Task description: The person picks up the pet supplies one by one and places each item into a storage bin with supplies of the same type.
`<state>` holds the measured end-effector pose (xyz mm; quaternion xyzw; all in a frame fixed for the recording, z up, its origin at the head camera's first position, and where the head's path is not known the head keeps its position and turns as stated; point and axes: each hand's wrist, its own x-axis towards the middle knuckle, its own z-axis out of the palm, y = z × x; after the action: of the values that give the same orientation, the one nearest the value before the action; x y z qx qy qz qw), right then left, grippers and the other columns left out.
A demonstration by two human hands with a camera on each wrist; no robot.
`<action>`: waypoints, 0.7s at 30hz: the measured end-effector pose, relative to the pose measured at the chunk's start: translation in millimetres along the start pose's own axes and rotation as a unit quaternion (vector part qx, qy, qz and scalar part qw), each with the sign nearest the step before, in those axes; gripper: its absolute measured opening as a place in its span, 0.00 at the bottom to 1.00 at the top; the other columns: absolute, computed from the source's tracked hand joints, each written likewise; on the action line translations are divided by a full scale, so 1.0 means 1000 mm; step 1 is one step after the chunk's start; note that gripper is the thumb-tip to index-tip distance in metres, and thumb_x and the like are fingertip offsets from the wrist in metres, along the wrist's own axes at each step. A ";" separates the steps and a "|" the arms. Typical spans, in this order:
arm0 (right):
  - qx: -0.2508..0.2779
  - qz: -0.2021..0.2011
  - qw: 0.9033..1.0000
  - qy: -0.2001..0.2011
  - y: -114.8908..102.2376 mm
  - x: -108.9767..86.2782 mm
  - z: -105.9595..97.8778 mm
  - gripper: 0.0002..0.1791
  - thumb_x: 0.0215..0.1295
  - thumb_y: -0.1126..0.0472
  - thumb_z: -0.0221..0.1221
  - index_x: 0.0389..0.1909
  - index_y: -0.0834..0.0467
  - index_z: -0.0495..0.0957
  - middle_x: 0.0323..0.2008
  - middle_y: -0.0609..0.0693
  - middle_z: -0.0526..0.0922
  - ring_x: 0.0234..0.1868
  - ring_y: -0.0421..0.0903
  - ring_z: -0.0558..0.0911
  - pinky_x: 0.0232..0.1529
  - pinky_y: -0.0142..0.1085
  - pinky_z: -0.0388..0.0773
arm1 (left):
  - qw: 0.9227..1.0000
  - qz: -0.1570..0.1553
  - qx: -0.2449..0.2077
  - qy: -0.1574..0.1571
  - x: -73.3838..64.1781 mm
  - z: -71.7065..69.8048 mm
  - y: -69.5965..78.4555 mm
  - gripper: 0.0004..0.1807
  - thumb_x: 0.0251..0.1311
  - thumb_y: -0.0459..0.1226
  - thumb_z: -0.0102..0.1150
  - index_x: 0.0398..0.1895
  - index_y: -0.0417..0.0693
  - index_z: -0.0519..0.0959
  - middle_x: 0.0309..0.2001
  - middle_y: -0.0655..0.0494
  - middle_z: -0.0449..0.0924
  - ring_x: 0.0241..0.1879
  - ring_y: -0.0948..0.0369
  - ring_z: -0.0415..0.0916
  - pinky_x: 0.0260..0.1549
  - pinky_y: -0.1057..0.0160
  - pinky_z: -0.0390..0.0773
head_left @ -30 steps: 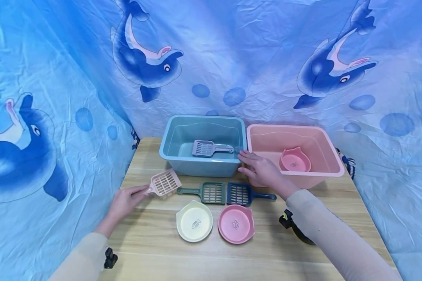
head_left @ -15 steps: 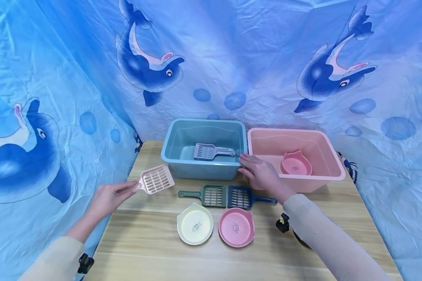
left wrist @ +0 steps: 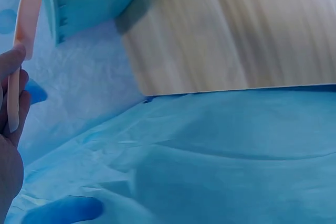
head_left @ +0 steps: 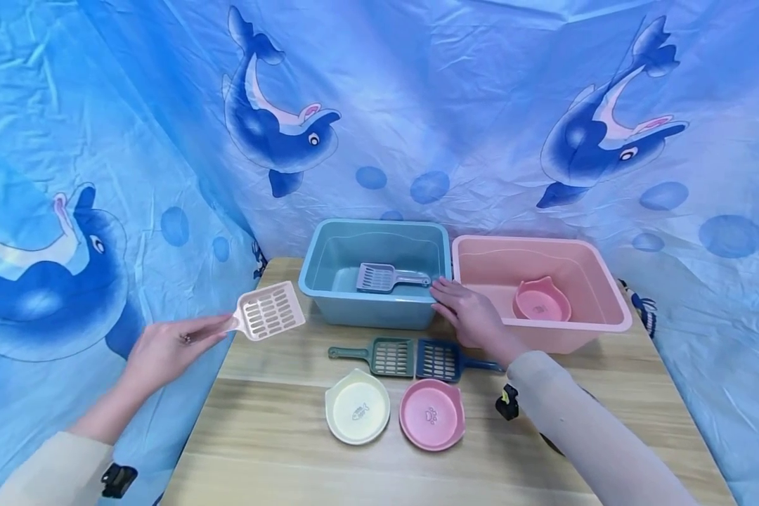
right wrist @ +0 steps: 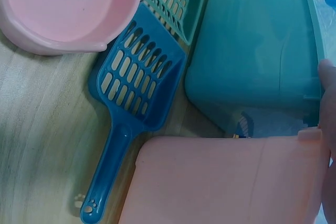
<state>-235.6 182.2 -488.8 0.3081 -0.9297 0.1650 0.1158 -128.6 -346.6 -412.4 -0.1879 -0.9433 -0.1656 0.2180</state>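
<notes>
My left hand [head_left: 164, 349] pinches the handle of a pale pink litter scoop [head_left: 284, 320], raised over the table's left edge, with its slotted head toward the right. In the left wrist view the scoop [left wrist: 30, 17] is seen edge-on between thumb and fingers. My right hand [head_left: 471, 316] rests at the front right corner of a blue litter box [head_left: 367, 311], fingertips on its rim. Inside that box lies a lavender scoop [head_left: 387, 277]. A pink litter box [head_left: 556, 337] stands close beside it, holding a pink cat-eared bowl [head_left: 542, 302].
In front of the boxes lie a green scoop [head_left: 352, 353] and a dark blue scoop [right wrist: 118, 142], heads together. Nearer are a cream bowl [head_left: 357, 406] and a pink bowl [head_left: 431, 416]. Beneath the right sleeve, a dark rounded object is mostly hidden. Dolphin-print curtains [head_left: 392, 84] enclose the table.
My left hand has drawn the pale pink scoop left and up, away from the blue box's front left corner. The right hand stays at the rim. The head view has shifted slightly.
</notes>
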 end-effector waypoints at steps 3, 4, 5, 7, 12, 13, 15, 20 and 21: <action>-0.006 0.000 1.000 -0.002 0.002 -0.001 0.000 0.25 0.79 0.55 0.63 0.72 0.54 0.78 0.72 0.55 0.78 0.77 0.54 0.72 0.74 0.52 0.72 | 1.000 0.007 -0.002 -0.003 0.013 -0.006 0.005 0.22 0.51 0.32 0.83 0.52 0.48 0.92 0.40 0.43 0.92 0.14 0.74 0.62 0.10 0.69 0.60; -0.008 0.000 1.000 -0.003 0.002 -0.001 0.000 0.25 0.79 0.55 0.63 0.72 0.54 0.78 0.72 0.55 0.78 0.77 0.54 0.73 0.74 0.52 0.72 | 1.000 0.012 -0.004 -0.003 0.018 -0.007 0.006 0.22 0.51 0.32 0.83 0.52 0.48 0.91 0.40 0.43 0.92 0.14 0.75 0.61 0.10 0.70 0.58; -0.009 -0.001 1.000 -0.005 0.002 0.000 0.000 0.25 0.79 0.56 0.63 0.73 0.54 0.78 0.72 0.55 0.78 0.77 0.54 0.73 0.74 0.52 0.72 | 1.000 0.018 -0.005 -0.003 0.024 -0.008 0.007 0.22 0.51 0.31 0.83 0.52 0.48 0.91 0.40 0.44 0.92 0.14 0.75 0.62 0.09 0.70 0.57; -0.012 -0.001 1.000 -0.009 0.002 0.000 -0.001 0.24 0.79 0.56 0.62 0.73 0.54 0.77 0.73 0.55 0.77 0.77 0.54 0.73 0.74 0.52 0.72 | 1.000 0.030 -0.009 -0.004 0.036 -0.008 0.010 0.22 0.51 0.31 0.82 0.52 0.47 0.91 0.40 0.44 0.92 0.15 0.74 0.66 0.09 0.71 0.57; -0.007 0.008 1.000 -0.010 -0.001 0.000 -0.004 0.24 0.79 0.56 0.62 0.72 0.55 0.78 0.72 0.55 0.78 0.77 0.55 0.73 0.74 0.53 0.72 | 0.998 0.056 -0.017 -0.020 0.074 -0.002 0.020 0.20 0.55 0.33 0.81 0.53 0.48 0.91 0.41 0.45 0.93 0.16 0.70 0.70 0.10 0.69 0.59; -0.006 0.008 1.000 -0.008 -0.001 0.000 -0.004 0.24 0.79 0.56 0.63 0.72 0.55 0.78 0.72 0.56 0.78 0.76 0.55 0.73 0.74 0.53 0.73 | 0.998 0.056 -0.018 -0.028 0.082 0.001 0.022 0.19 0.56 0.34 0.81 0.53 0.48 0.91 0.41 0.44 0.92 0.15 0.70 0.68 0.10 0.68 0.58; -0.008 0.006 1.000 -0.003 -0.002 0.000 -0.004 0.24 0.78 0.57 0.64 0.72 0.56 0.78 0.71 0.56 0.78 0.76 0.55 0.74 0.73 0.53 0.73 | 0.997 0.056 -0.025 -0.043 0.097 0.007 0.027 0.18 0.58 0.34 0.80 0.54 0.48 0.91 0.41 0.45 0.93 0.18 0.69 0.72 0.12 0.68 0.61; -0.016 -0.003 1.000 0.007 -0.002 0.001 -0.002 0.24 0.78 0.56 0.64 0.71 0.57 0.79 0.71 0.57 0.79 0.75 0.55 0.75 0.73 0.53 0.74 | 0.994 0.039 -0.040 -0.090 0.132 0.032 0.037 0.17 0.65 0.37 0.76 0.56 0.50 0.90 0.42 0.49 0.93 0.25 0.61 0.82 0.20 0.65 0.75; -0.015 -0.002 1.000 0.008 -0.002 0.001 -0.003 0.24 0.77 0.56 0.64 0.71 0.57 0.79 0.71 0.57 0.79 0.75 0.55 0.75 0.73 0.53 0.74 | 0.993 0.036 -0.042 -0.101 0.138 0.037 0.039 0.17 0.66 0.38 0.76 0.57 0.50 0.90 0.42 0.49 0.93 0.27 0.59 0.84 0.22 0.63 0.77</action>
<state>-234.5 180.9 -485.6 0.3071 -0.9304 0.1536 0.1286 -240.7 -259.0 -369.7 -0.2468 -0.9451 -0.1777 0.1196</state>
